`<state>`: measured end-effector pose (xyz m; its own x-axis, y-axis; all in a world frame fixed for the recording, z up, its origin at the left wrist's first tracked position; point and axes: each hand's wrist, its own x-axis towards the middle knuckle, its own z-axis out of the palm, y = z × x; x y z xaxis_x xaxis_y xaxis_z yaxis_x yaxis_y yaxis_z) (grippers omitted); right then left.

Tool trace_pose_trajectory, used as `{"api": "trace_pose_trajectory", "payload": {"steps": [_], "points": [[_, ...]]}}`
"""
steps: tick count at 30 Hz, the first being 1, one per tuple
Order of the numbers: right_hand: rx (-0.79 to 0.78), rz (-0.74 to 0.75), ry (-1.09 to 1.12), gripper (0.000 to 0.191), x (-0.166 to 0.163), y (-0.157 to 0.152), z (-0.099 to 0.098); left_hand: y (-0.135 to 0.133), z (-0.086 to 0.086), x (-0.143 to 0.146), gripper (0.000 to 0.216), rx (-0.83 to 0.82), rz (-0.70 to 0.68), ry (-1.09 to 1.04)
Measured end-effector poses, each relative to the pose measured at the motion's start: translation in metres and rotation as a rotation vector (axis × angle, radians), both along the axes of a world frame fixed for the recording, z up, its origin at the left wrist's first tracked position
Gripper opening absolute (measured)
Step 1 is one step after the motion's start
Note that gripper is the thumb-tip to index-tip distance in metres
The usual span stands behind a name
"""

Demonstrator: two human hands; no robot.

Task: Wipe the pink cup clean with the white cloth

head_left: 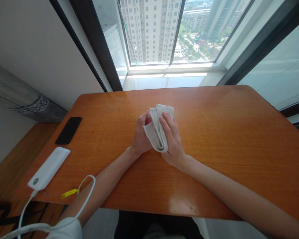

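Note:
Above the middle of the wooden table [214,132], a folded off-white cloth [155,134] is between my two hands. My right hand [173,142] is closed on the cloth, its fingers lying over the front face. My left hand [141,136] curls round a small reddish-pink thing [148,120] at the cloth's left edge. Most of that thing is hidden by the cloth and my fingers, so I cannot tell its kind.
A black phone [68,130] lies at the table's left side. Nearer me is a white power bank [49,168] with a white cable [91,189] crossing my left forearm; a yellow tag [69,193] hangs on it. Beyond the far edge is a window [171,33].

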<state>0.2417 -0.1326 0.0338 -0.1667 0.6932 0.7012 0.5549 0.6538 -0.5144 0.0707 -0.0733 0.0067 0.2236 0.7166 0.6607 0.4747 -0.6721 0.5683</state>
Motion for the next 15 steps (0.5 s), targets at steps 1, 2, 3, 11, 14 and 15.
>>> {"api": "trace_pose_trajectory", "payload": {"steps": [1, 2, 3, 11, 14, 15], "points": [[0.012, -0.015, 0.022, 0.075, 0.0007, -0.0003, -0.0015, -0.0019, 0.0019, 0.0, 0.109, 0.028, -0.031, 0.031], [0.022, -0.022, 0.055, 0.072, 0.0021, -0.0003, -0.0015, -0.0041, 0.0041, 0.0003, 0.115, 0.053, -0.069, 0.067], [0.025, -0.019, 0.094, 0.068, 0.0039, 0.0, -0.0003, -0.0061, 0.0062, 0.0006, 0.122, 0.072, -0.107, 0.101], [-0.008, 0.023, 0.184, 0.059, 0.0011, 0.0024, 0.0054, -0.002, 0.0064, -0.0005, 0.122, 0.039, -0.056, 0.055], [-0.035, 0.013, 0.172, 0.06, -0.0005, 0.0042, 0.0, -0.0009, 0.0064, -0.0014, 0.119, 0.06, -0.028, 0.072], [-0.049, 0.007, 0.191, 0.06, 0.0005, 0.0051, -0.0014, -0.0019, 0.0073, -0.0011, 0.119, 0.08, -0.044, 0.095]]}}
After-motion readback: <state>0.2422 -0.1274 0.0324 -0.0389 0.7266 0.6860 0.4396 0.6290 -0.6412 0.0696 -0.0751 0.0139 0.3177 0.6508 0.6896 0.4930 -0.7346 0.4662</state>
